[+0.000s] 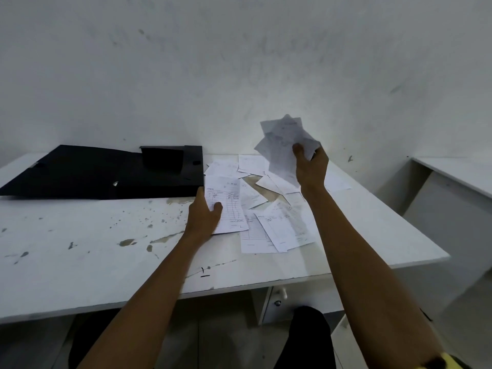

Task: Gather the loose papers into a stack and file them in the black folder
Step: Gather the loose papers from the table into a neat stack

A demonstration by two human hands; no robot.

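Note:
A black folder point(106, 173) lies open and flat on the left half of the white table point(80, 249). Several loose printed papers point(277, 225) are scattered on the table to the right of it. My left hand point(205, 214) grips one printed slip point(229, 206) by its left edge, thumb on top, just off the folder's right corner. My right hand point(311, 166) is raised above the scattered sheets and holds a fanned bunch of papers point(285, 142) upright.
A stained white wall stands right behind the table. A second white desk point(452, 177) stands to the right, past a gap. A drawer unit point(277, 302) sits under the table's front edge, near my dark-clad knee.

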